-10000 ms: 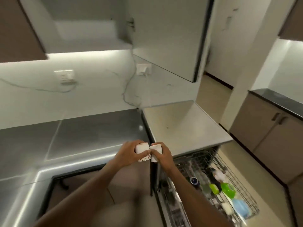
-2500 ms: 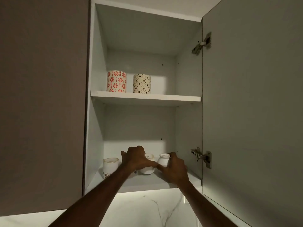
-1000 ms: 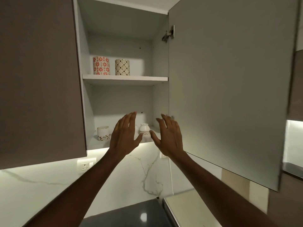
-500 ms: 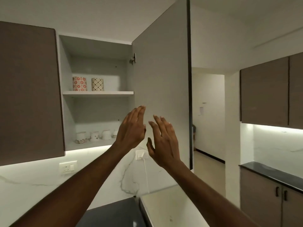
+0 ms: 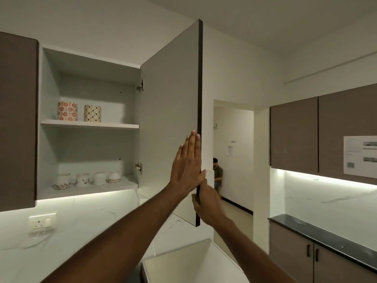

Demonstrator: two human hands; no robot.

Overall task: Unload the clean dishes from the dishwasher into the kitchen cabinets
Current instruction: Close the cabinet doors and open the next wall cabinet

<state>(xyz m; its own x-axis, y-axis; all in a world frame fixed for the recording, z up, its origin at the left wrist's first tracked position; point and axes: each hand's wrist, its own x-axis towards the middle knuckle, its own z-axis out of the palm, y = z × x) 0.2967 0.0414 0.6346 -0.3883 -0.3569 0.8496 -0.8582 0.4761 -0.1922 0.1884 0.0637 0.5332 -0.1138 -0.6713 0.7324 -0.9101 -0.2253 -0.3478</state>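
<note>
Two hands meet the open cabinet door [image 5: 169, 119] at its free edge. Left hand [image 5: 187, 166] lies flat on the door's inner face, fingers straight and together, pointing up. Right hand [image 5: 206, 203] is at the dark edge near the door's lower corner, thumb on the inner side; the fingers go behind the edge, so whether they curl round it cannot be told. Cabinet [image 5: 49, 127] stands open. Four white cups [image 5: 87, 179] sit in a row on the lower shelf [image 5: 126, 185], from its left end to the middle, close together. Upper shelf [image 5: 114, 125] carries two patterned jars [image 5: 78, 112] side by side near its left end.
</note>
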